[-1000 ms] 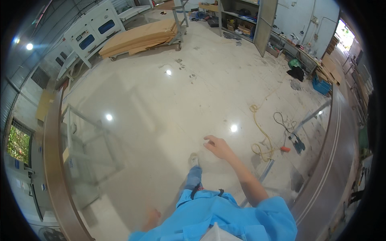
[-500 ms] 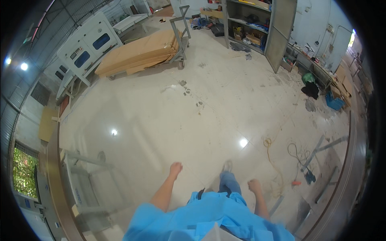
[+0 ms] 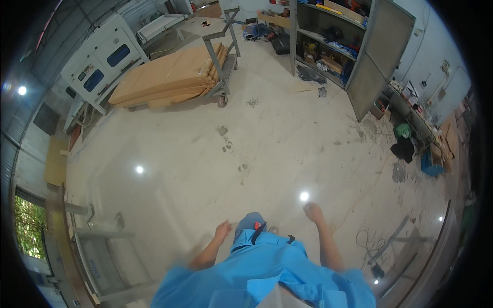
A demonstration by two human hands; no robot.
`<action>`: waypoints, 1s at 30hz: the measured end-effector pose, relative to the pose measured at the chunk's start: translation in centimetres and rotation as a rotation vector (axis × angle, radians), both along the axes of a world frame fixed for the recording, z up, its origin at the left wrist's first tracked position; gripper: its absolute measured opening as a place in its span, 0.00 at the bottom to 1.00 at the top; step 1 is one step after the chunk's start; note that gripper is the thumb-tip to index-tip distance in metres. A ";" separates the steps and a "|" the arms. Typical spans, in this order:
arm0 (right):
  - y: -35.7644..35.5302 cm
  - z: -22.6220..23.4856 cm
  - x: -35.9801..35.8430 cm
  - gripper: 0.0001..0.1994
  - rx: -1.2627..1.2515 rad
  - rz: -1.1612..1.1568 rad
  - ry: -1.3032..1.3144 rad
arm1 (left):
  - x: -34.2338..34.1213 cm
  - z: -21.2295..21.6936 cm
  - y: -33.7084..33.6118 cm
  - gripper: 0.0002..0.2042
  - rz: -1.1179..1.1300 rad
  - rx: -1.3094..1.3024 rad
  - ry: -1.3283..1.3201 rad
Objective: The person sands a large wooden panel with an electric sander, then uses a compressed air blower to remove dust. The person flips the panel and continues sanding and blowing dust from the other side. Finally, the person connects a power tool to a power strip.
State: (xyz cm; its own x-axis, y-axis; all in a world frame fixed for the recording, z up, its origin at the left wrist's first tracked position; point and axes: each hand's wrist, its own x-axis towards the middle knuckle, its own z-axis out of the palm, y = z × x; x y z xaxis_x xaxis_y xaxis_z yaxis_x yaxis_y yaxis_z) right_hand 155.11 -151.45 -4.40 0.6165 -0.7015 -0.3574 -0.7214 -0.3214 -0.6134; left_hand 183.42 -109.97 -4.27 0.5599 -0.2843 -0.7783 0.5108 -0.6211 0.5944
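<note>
Two bare hands hang apart in front of a blue shirt. The left hand [image 3: 223, 231] looks released, its fingers loosely bent around nothing visible; the right hand [image 3: 313, 211], a little farther forward, has curled fingers, and I cannot tell whether they close fully. Neither touches anything that shows.

The nearest things lie to the sides, on the floor. A dark cable [image 3: 368, 245] loops to the right and slightly nearer than the right hand, which is the closer of the two; with no single long axis, it ends near a black object [image 3: 377, 271]. A grey metal frame [image 3: 105, 234] stands to the left, closer to the left hand, its top bar running left to right. Beyond that frame, a brown panel [image 3: 57, 233] edges the left side, its length running near to far.

Between these sides, pale floor [image 3: 267, 154] with dark stains spreads forward. Its far left edge meets a cardboard stack [image 3: 159, 77] on a wheeled cart [image 3: 215, 64], lying roughly left to right; at far right an open cabinet door [image 3: 382, 56] juts into the room.
</note>
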 end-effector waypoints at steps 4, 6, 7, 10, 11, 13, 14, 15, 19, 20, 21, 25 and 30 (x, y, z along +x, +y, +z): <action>-13.2 4.5 12.2 0.15 0.184 -0.164 -0.266 | 1.1 -2.9 1.1 0.16 0.286 0.217 0.199; -18.2 4.2 16.7 0.15 0.279 -0.276 -0.374 | 4.1 -3.9 -0.5 0.14 0.136 0.422 0.202; -20.2 3.1 18.5 0.14 0.328 -0.328 -0.371 | 6.1 -4.2 -1.7 0.13 0.116 0.364 0.149; -24.0 -1.9 19.3 0.12 0.522 -0.520 -0.204 | 13.1 -5.8 -9.9 0.11 0.402 0.223 0.132; -24.9 -3.7 18.6 0.10 0.622 -0.524 -0.117 | 15.5 -6.5 -13.8 0.11 0.645 0.241 0.201; -26.0 -6.8 16.7 0.12 0.717 -0.536 0.008 | 22.5 -7.1 -22.3 0.16 0.513 0.231 0.207; -26.5 -7.7 15.6 0.12 0.607 -0.345 0.054 | 26.4 -7.0 -26.9 0.15 0.270 0.244 0.202; -27.2 -8.4 14.7 0.13 0.576 -0.269 0.024 | 30.9 -6.4 -31.3 0.14 -0.436 0.321 0.018; -31.2 -10.3 16.7 0.11 0.808 -0.824 0.056 | 42.9 -4.0 -54.0 0.14 -0.029 -0.235 -0.049; -32.8 -11.0 18.4 0.11 0.837 -0.815 0.053 | 45.3 -3.2 -59.5 0.16 -0.069 -0.282 -0.106; -34.9 -11.7 20.2 0.11 0.865 -0.782 0.062 | 47.4 -2.2 -64.5 0.17 -0.077 -0.344 -0.109; -46.2 -14.2 26.7 0.10 0.929 -0.628 0.092 | 51.1 0.7 -79.9 0.15 -0.102 -0.373 -0.194; -67.2 -13.1 36.2 0.10 0.878 -0.555 -0.037 | 54.4 2.7 -87.0 0.19 -0.028 -0.580 -0.139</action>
